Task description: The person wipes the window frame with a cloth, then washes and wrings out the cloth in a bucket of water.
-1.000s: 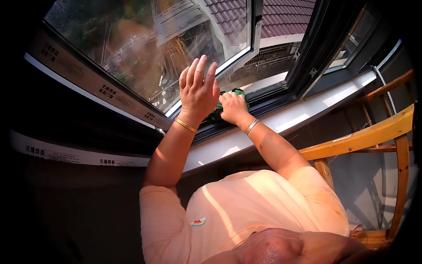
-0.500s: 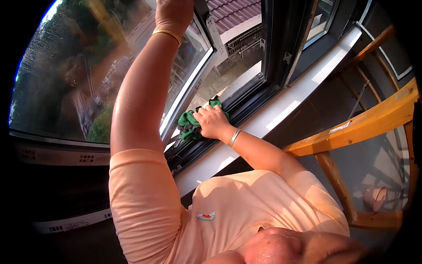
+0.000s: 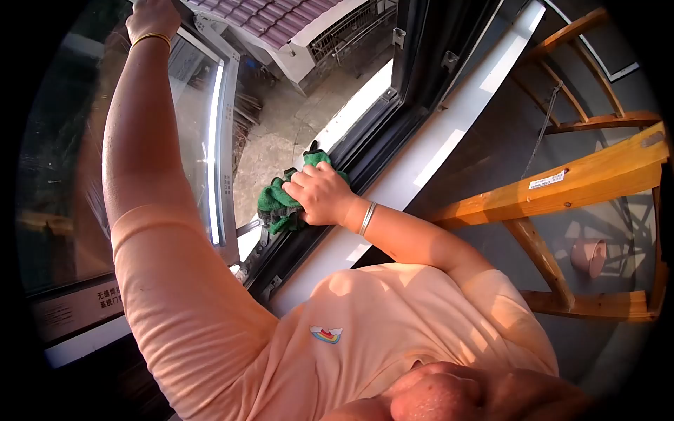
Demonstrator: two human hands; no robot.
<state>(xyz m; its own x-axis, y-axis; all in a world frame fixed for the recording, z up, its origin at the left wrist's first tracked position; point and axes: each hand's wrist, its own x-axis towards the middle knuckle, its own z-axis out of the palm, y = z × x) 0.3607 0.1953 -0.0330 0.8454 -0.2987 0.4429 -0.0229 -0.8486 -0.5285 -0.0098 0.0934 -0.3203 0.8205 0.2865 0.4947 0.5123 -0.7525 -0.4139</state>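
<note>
My left hand (image 3: 152, 18) is stretched out to the top left, its fingers closed at the upper edge of the open window sash (image 3: 223, 140). A gold bangle circles that wrist. My right hand (image 3: 321, 194) presses a bunched green and black cloth (image 3: 281, 203) onto the dark track of the window frame (image 3: 368, 144), fingers curled over it. Silver bangles are on the right wrist. The cloth lies near the hinge arm (image 3: 261, 235) at the foot of the sash.
A white sill (image 3: 421, 165) runs diagonally beside the frame. At the right stands a wooden ladder (image 3: 562, 186), with a pinkish pot (image 3: 588, 257) beyond it. Outside, below the opening, are a paved yard (image 3: 281, 119) and a purple tiled roof (image 3: 270, 15).
My left hand has gone from beside the right hand up and left to the sash edge. The sash stands wider open. My right hand and the cloth have shifted down-left along the track.
</note>
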